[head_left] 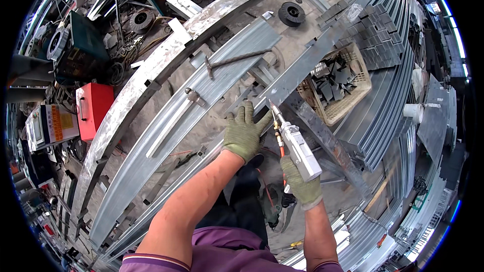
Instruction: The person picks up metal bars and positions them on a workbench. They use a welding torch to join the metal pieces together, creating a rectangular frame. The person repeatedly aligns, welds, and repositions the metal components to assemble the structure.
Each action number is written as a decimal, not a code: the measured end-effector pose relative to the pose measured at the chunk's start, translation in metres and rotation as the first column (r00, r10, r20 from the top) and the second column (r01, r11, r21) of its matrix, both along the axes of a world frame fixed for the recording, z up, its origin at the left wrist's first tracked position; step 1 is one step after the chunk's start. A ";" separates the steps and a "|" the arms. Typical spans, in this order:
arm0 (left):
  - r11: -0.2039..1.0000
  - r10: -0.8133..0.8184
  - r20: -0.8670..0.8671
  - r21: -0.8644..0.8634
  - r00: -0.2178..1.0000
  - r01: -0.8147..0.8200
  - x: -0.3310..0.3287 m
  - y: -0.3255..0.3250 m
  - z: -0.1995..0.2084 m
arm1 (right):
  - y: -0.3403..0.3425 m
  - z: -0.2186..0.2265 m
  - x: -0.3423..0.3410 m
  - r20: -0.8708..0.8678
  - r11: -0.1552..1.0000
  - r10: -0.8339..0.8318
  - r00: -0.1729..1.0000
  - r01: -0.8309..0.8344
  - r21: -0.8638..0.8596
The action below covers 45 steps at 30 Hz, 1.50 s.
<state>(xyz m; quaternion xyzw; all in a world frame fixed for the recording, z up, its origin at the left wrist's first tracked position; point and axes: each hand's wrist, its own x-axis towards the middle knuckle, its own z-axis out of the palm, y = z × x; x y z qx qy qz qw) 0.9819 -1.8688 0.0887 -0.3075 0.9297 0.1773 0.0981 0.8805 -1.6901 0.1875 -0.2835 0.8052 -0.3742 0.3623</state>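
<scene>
Purple shirt [229, 236] shows below the hands. Left hand [244, 132] lies spread near a beam [297, 74]; right hand [302, 185] grips a tool [298, 148], tip just beside the left one. Right of both: a crate [362, 81].

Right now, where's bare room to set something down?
Bare: wide metal beam, between hammer and the beam's lower-left end. Crowded: its upper part, crossed by a T-handled rod; also the crate, packed with metal offcuts.

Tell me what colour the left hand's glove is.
The left glove is olive green, seen in the head view.
</scene>
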 end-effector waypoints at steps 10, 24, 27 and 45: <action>1.000 0.012 -0.097 0.004 0.995 -0.011 0.003 0.003 -0.011 | -0.012 -0.009 -0.011 -0.047 0.999 0.036 0.998 -0.037 -0.018; 1.000 0.002 -0.076 0.003 0.997 -0.002 0.004 0.001 -0.007 | -0.015 -0.007 -0.009 0.023 0.999 0.020 1.000 -0.020 0.032; 1.000 -0.001 -0.076 0.010 0.997 0.002 0.004 0.001 -0.008 | -0.014 -0.011 -0.011 -0.023 0.999 0.049 0.999 -0.048 0.018; 1.000 0.001 -0.128 -0.016 0.992 -0.003 0.005 0.002 -0.012 | -0.006 -0.018 -0.014 -0.084 0.994 0.107 0.991 -0.107 0.005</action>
